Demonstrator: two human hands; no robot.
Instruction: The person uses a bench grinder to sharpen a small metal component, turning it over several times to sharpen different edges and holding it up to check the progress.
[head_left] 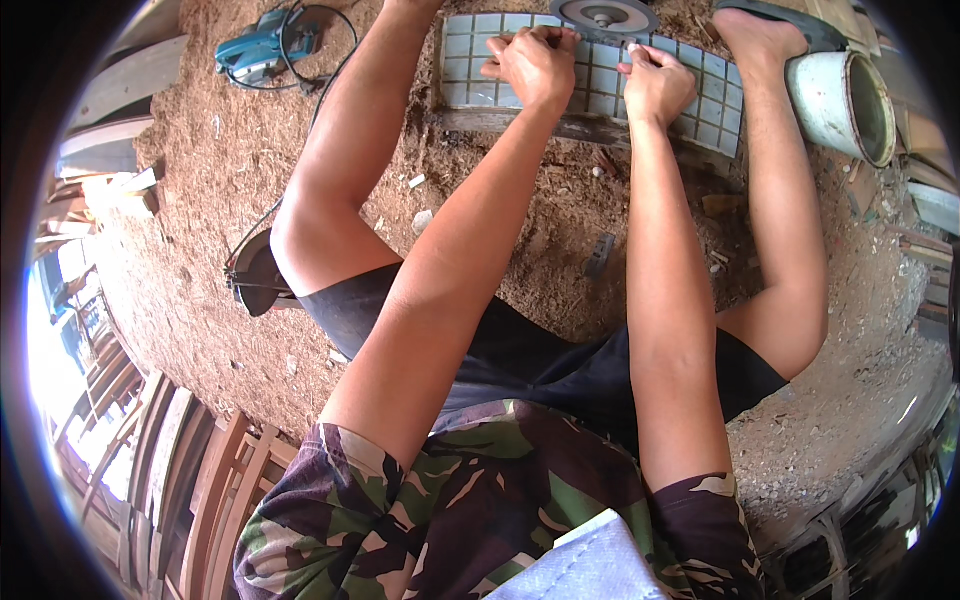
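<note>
At the top edge, my left hand (540, 68) and my right hand (660, 88) are close together over a board faced with pale square tiles (470, 72). Just beyond my fingers lies a round grey disc with a metal hub (604, 17), cut off by the frame's edge. The thumb and forefinger of my left hand pinch near the disc's near rim, its other fingers partly bent. My right hand's fingers curl in, their tips close to the same rim. Whatever they hold is too small or hidden to make out.
A blue power tool (262, 48) with a black cord lies far left. Beside my left knee stands a dark round-bladed tool (262, 272). A pale bucket (832, 105) lies tipped at the right by my foot. Stacked timber (215, 500) lines the left; sawdust covers the ground.
</note>
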